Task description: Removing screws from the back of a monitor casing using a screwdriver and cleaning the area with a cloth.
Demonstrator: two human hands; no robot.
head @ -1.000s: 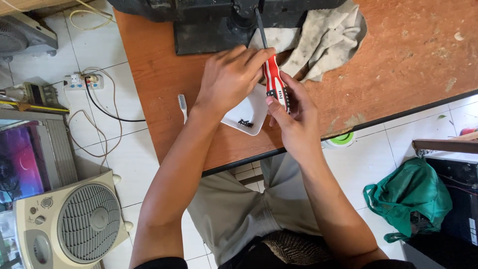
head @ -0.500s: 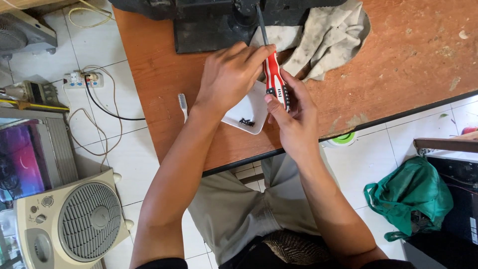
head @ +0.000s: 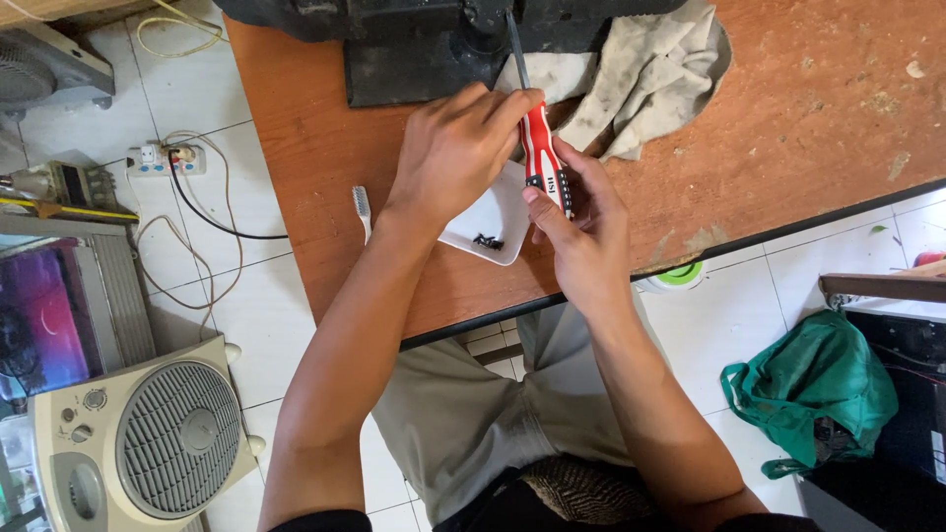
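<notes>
My right hand (head: 581, 222) closed round red-and-white plastic handle of screwdriver (head: 544, 158), over near edge of brown wooden table (head: 788, 148). My left hand (head: 453, 158) curled, fingertips pinching handle top; whether anything sits under palm, cannot tell. Small white square dish (head: 493, 222) on table beneath both hands, dark small parts inside. White toothbrush (head: 363, 209) on table left of dish. Screwdriver's dark shaft points away to black metal machine base (head: 414, 59) at table's far edge; crumpled grey rag (head: 650, 69) beside it.

Screwdriver (head: 545, 158) red-white striped — dish (head: 496, 219) white — bag (head: 810, 386) green.
</notes>
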